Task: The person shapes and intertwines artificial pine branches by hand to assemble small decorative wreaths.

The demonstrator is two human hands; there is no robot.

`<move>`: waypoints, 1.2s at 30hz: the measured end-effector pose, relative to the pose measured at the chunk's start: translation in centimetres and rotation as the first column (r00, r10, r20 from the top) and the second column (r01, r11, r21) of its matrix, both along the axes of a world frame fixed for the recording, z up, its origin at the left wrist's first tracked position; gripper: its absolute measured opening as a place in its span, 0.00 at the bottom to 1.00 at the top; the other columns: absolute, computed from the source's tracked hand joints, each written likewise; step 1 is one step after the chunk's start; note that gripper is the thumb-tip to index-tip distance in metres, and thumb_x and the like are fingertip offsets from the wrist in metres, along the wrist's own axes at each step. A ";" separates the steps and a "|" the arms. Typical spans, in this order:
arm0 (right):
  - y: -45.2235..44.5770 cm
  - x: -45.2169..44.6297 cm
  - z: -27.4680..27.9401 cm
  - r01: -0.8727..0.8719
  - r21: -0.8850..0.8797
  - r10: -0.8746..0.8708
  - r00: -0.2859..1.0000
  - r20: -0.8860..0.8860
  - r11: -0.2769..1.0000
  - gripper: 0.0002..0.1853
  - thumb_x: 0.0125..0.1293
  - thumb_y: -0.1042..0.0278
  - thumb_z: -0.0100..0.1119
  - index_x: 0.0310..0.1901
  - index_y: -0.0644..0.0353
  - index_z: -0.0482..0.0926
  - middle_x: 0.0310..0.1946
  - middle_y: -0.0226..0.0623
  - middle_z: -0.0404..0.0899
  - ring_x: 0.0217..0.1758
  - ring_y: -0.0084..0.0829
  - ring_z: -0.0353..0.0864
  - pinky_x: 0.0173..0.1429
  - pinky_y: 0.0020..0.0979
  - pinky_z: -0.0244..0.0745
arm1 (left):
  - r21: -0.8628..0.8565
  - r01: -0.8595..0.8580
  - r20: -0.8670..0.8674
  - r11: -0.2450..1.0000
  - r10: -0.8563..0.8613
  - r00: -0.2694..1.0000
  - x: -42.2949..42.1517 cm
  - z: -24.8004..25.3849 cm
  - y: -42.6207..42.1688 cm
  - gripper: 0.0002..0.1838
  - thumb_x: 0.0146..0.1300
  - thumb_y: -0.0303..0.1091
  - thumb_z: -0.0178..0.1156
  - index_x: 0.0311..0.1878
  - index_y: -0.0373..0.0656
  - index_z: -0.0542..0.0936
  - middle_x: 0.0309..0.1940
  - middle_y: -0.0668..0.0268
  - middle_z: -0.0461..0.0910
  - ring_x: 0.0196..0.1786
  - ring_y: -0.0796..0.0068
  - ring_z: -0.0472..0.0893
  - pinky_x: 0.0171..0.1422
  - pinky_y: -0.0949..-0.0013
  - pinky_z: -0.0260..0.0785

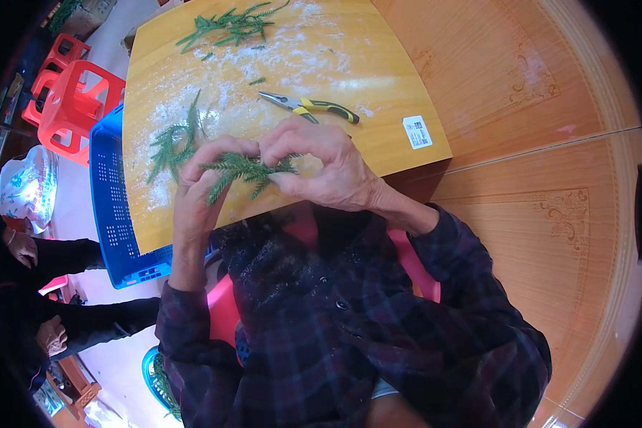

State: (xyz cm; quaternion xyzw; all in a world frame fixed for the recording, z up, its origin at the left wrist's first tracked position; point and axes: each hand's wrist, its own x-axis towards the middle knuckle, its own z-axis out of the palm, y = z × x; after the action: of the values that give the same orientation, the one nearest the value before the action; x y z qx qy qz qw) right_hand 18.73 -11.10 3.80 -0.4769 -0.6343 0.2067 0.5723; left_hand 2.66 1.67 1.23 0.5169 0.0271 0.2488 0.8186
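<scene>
Two bare hands meet over the near edge of a table: the right hand pinches one green sprig by its end while the left hand curls around the other side, fingers hiding part of it. Two loose clumps of greenery lie beyond, one beside the left hand, one at the far end. One pair of pliers, handles partly behind the right hand, and one label share the white-flecked top. A blue crate stands between table and red stools; nearby sits one person in black.
</scene>
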 end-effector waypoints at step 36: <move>0.0 -0.3 -2.2 0.211 0.178 -0.274 0.806 0.525 0.961 0.11 0.44 0.71 0.64 0.30 0.57 0.72 0.34 0.32 0.73 0.39 0.35 0.71 0.45 0.36 0.62 | -0.295 -0.102 -0.338 0.950 -0.004 0.941 0.4 -2.2 -1.1 0.17 0.61 0.36 0.56 0.49 0.38 0.71 0.45 0.64 0.74 0.49 0.74 0.73 0.57 0.67 0.62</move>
State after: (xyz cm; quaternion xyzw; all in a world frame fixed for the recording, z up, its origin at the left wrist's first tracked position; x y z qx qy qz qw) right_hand 18.48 -11.12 1.61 -0.5606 -0.7149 -0.0478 0.4152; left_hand 3.08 0.62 -1.01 0.4166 0.2170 0.1706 0.8662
